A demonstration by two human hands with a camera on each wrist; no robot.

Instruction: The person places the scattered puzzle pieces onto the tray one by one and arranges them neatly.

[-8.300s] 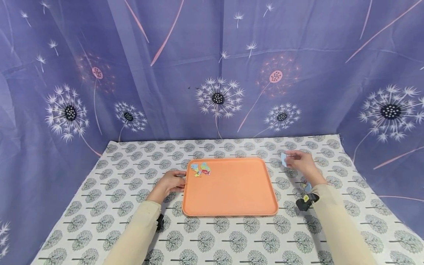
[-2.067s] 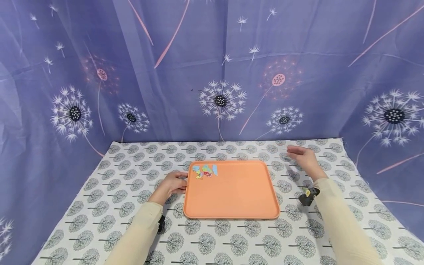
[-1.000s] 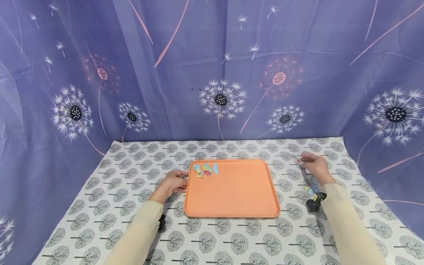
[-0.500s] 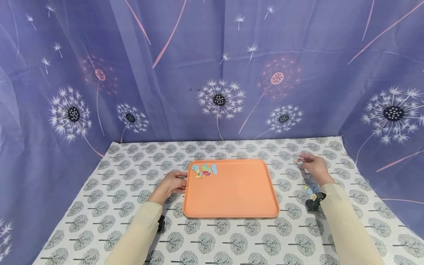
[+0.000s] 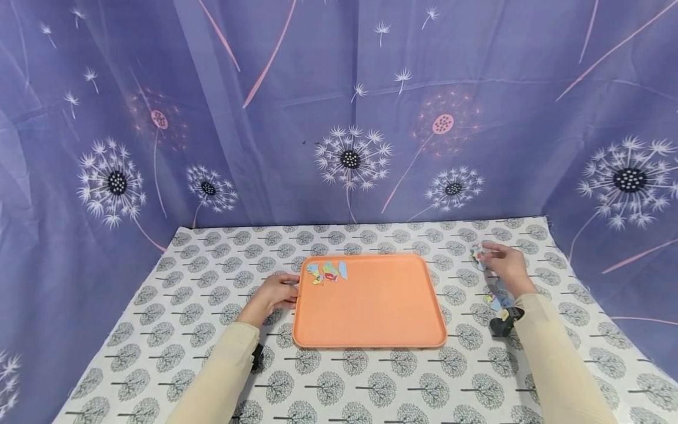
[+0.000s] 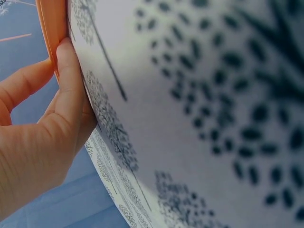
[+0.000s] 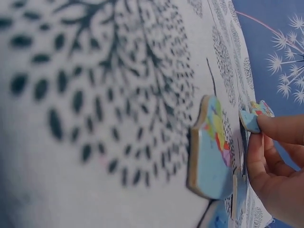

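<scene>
My left hand (image 5: 272,297) grips the left edge of an orange rectangular tray (image 5: 371,312); in the left wrist view, its thumb and fingers meet the rim. Several flat, colourful puzzle pieces (image 5: 329,272) lie in the tray's far left corner, the rightmost a plain light blue puzzle piece (image 5: 343,271). Right of the tray, my right hand (image 5: 509,270) pinches a light blue and multicoloured puzzle piece (image 7: 249,121) between thumb and fingers, close over the cloth. Nearer the right wrist, other puzzle pieces (image 5: 491,301) lie on the cloth, among them a thick blue one with yellow and red (image 7: 213,152).
A white cloth with grey tree prints (image 5: 381,383) covers the table. Behind and at both sides hangs a purple-blue curtain (image 5: 286,176) with dandelion prints. A black wrist camera (image 5: 505,322) sits on the right wrist, low over the loose pieces.
Since the oldest frame, the light blue piece has gone from my right hand into the tray's row. My right hand then moved back right and took hold of another puzzle piece. My left hand stays put.
</scene>
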